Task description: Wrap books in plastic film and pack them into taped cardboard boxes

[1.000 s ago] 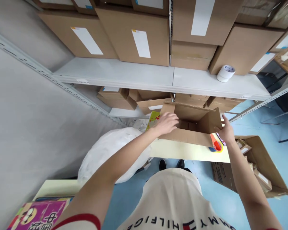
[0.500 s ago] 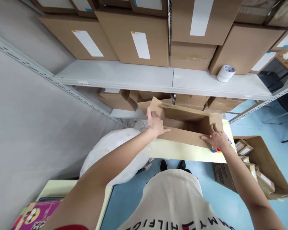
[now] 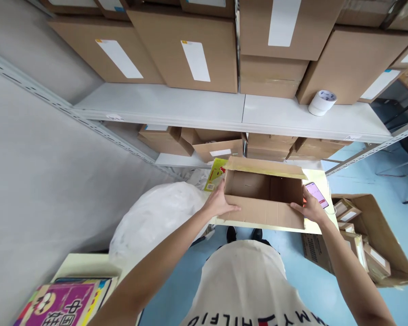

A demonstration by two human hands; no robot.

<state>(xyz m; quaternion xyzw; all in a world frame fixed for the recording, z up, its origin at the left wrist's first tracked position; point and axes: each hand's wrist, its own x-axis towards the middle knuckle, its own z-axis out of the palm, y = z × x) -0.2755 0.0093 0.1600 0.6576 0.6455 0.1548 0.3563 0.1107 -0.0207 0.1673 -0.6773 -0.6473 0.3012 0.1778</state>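
An open cardboard box (image 3: 263, 213) is on the cream table (image 3: 321, 181), its mouth facing up toward me and a long flap raised along the far side. My left hand (image 3: 221, 200) grips its left end, thumb over the near wall and fingers along the outer side. On the opposite end my right hand (image 3: 310, 206) is closed around the box, thumb across the near wall. Inside, the part of the box that shows holds nothing. A yellow-green book (image 3: 215, 174) lies behind its left end. A phone (image 3: 316, 194) with a lit screen lies just beyond my right hand.
A grey shelf (image 3: 190, 102) crosses in front, bearing labelled cartons (image 3: 190, 54) and tape rolls (image 3: 322, 103). A stuffed white bag (image 3: 153, 222) stands at left. Books (image 3: 64, 303) lie on a lower-left surface. A large carton (image 3: 391, 249) with small boxes stands on the right.
The box has come nearer to me and its side flaps no longer stand up. Both hands now hold its ends lower down. The yellow-green book and most of the phone have come into view.
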